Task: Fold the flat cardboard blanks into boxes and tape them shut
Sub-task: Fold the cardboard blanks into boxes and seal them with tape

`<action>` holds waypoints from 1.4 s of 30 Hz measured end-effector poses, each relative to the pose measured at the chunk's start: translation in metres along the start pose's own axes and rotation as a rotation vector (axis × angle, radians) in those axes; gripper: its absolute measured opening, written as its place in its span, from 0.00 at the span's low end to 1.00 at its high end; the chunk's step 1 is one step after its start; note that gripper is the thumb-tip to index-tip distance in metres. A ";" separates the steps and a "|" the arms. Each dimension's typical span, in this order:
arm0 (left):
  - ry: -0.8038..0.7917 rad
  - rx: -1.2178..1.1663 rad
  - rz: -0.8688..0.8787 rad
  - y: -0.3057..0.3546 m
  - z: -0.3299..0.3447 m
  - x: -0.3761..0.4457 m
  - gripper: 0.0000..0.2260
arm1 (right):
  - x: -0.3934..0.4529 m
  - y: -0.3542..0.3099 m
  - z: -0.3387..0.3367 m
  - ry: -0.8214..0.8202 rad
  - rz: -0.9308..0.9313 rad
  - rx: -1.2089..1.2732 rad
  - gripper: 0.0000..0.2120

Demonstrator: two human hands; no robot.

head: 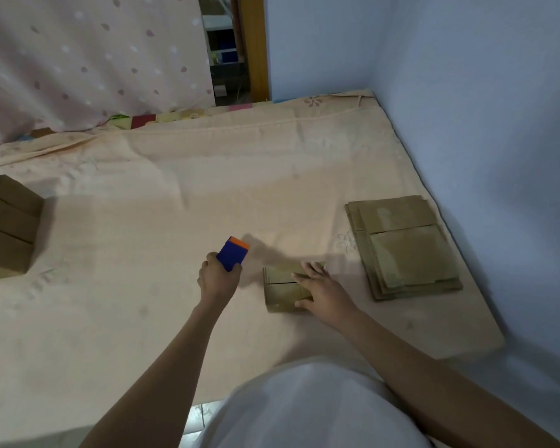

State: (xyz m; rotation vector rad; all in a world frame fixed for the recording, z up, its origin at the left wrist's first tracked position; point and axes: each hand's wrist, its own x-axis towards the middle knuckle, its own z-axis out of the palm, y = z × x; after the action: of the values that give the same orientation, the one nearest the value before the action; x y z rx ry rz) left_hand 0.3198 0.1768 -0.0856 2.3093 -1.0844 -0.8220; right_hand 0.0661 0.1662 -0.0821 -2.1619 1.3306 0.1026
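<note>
A mattress covered by a pale peach sheet [175, 195] with a faint flower print carries everything here, its far right corner pushed against the blue walls. The landmark is the small folded cardboard box [283, 291], which sits on the sheet towards the near right. To the right of that box, just apart from it and close to the mattress's right edge, lies a stack of flat cardboard blanks [404, 250], their edges slightly staggered. Well to the left of the box, at the left border of the view, finished brown boxes [7, 221] stand grouped together on the sheet.
</note>
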 end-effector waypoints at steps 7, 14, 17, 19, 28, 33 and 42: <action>-0.123 -0.122 0.237 0.042 -0.025 -0.030 0.26 | 0.003 0.003 0.003 0.010 0.007 0.029 0.32; -0.288 -0.219 0.437 0.032 -0.008 -0.059 0.23 | 0.000 0.005 0.008 0.061 -0.002 0.156 0.31; -0.311 -0.171 0.475 0.020 -0.001 -0.064 0.22 | -0.002 0.009 0.009 0.077 -0.061 0.164 0.31; -0.319 -0.135 0.484 0.013 -0.001 -0.064 0.22 | -0.004 0.015 0.011 0.068 -0.088 0.140 0.33; -0.359 0.063 0.645 -0.001 -0.010 -0.061 0.23 | -0.008 0.028 0.012 0.037 -0.077 0.079 0.34; -0.263 0.077 0.674 -0.008 -0.012 -0.066 0.23 | -0.010 0.030 0.014 0.036 -0.049 0.020 0.35; -0.221 0.102 0.769 -0.009 -0.038 -0.062 0.21 | -0.013 0.025 0.006 0.032 -0.044 0.060 0.34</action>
State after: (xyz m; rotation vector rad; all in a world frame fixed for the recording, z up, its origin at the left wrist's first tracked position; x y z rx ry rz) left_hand 0.3186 0.2372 -0.0436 1.6527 -1.9603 -0.7114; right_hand 0.0405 0.1714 -0.0936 -2.1494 1.2865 0.0110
